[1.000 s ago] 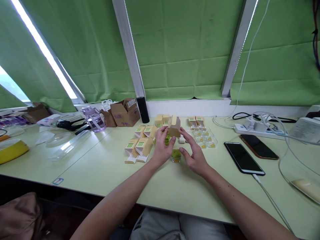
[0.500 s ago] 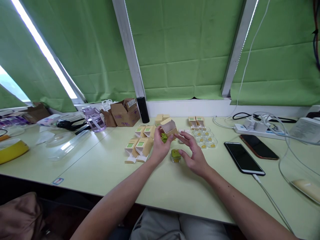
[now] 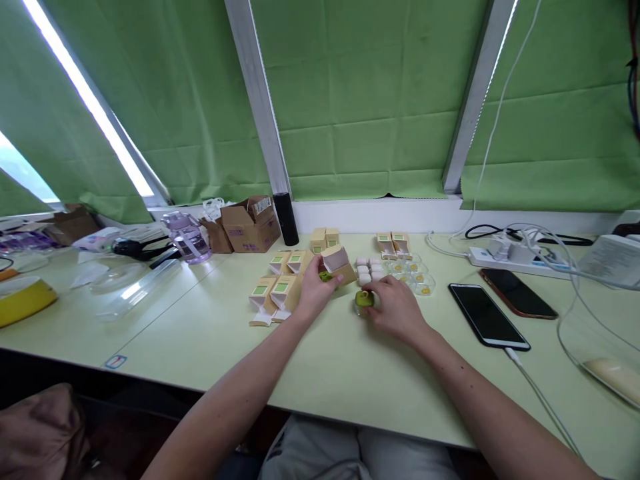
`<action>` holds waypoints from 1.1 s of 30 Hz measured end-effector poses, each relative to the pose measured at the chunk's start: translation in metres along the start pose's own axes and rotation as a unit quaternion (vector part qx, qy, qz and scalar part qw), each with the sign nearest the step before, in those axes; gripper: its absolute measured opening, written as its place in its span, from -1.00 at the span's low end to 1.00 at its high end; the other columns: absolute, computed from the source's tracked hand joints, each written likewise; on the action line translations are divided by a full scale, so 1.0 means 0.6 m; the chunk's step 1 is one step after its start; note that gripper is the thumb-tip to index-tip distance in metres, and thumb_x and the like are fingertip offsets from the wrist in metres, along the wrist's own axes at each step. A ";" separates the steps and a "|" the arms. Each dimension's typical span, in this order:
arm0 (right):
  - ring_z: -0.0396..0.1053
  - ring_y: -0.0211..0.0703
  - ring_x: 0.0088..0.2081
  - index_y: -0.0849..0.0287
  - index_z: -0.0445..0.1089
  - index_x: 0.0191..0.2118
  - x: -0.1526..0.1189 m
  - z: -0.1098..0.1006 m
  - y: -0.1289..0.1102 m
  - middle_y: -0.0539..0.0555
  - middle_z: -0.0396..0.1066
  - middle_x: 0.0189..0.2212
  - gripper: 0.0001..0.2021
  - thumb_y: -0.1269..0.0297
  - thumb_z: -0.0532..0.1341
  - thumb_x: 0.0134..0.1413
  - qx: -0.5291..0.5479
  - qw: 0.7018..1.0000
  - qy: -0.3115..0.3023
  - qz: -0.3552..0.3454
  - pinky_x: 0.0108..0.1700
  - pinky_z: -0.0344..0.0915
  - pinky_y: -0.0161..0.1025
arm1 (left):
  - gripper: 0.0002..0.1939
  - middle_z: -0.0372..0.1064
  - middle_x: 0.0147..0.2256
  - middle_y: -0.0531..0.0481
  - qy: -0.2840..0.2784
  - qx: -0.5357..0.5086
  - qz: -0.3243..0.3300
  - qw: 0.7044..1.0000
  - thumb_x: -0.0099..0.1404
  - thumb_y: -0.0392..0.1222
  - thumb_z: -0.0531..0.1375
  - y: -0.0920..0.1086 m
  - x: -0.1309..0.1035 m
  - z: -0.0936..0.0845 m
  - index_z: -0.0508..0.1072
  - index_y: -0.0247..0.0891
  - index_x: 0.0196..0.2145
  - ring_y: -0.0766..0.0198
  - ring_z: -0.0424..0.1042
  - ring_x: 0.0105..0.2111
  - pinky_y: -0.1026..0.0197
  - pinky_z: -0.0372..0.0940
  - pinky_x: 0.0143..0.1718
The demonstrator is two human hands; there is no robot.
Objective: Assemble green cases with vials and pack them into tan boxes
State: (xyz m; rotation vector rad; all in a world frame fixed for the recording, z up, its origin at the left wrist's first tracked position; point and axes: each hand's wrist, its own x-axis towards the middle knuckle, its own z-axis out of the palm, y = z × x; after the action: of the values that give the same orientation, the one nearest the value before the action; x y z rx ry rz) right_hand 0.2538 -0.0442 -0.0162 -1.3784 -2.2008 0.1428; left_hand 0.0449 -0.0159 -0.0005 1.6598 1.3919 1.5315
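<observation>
Small green-topped container (image 3: 365, 299) held upright in fingertip grip of right hand (image 3: 397, 309), just right of open carton (image 3: 340, 264); carton grasped by left hand (image 3: 315, 288), its opening tilted; long axis of container cannot be told.

Small carton (image 3: 343, 270): tan card, pale inside, mouth open, tipped over at a slant; lies just left of the white pieces (image 3: 364, 270). Crinkled green piece (image 3: 325, 275): bright, partly covered, against the carton's left side, farther left of the white pieces. Small jar (image 3: 365, 300): clear body, green top, near side of the white pieces; right edge hidden.
</observation>
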 end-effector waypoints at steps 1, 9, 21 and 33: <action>0.44 0.19 -0.04 0.09 0.59 -0.08 0.001 -0.005 0.004 0.20 0.58 -0.22 -0.73 0.35 0.37 0.05 -0.015 1.000 0.000 0.018 -0.05 0.31 -0.02 | -0.59 0.51 -0.18 -0.04 -0.010 0.009 0.000 1.000 0.04 -0.27 0.39 0.000 0.000 0.000 0.44 -0.20 -0.13 0.09 0.48 -0.15 0.06 0.38 -0.08; 0.51 0.17 -0.14 0.09 0.57 -0.03 0.003 -0.019 0.013 0.24 0.59 -0.17 -0.71 0.33 0.32 0.09 -0.019 0.990 -0.026 0.136 -0.30 0.20 -0.16 | -0.49 0.55 -0.08 -0.14 -0.123 0.138 0.026 0.982 0.01 -0.29 0.41 -0.009 -0.008 0.001 0.50 -0.18 -0.04 -0.10 0.47 -0.01 -0.19 0.30 0.14; 0.53 0.07 -0.13 0.09 0.52 -0.01 0.005 -0.015 0.011 0.14 0.62 -0.11 -0.68 0.37 0.31 0.08 -0.014 0.987 -0.050 0.151 -0.33 0.11 -0.21 | -0.44 0.35 0.13 -0.19 -0.166 0.112 0.067 0.977 0.18 -0.15 0.37 0.013 -0.021 -0.006 0.29 -0.14 0.10 -0.09 0.30 0.20 -0.17 0.18 0.26; 0.52 0.06 -0.14 0.10 0.49 -0.03 0.005 -0.012 0.012 0.16 0.61 -0.14 -0.73 0.38 0.31 0.12 -0.019 0.989 -0.047 0.140 -0.31 0.11 -0.23 | -0.82 0.57 0.08 -0.11 -0.119 0.108 0.166 0.973 0.37 -0.22 0.23 0.004 -0.019 -0.008 0.67 -0.16 -0.28 -0.02 0.48 0.15 -0.13 0.31 0.26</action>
State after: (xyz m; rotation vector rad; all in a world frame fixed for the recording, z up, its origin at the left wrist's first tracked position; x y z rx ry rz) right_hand 0.2622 -0.0394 -0.0118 -1.7309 -2.0825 0.2739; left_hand 0.0430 -0.0285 -0.0021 2.2217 1.2344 1.3236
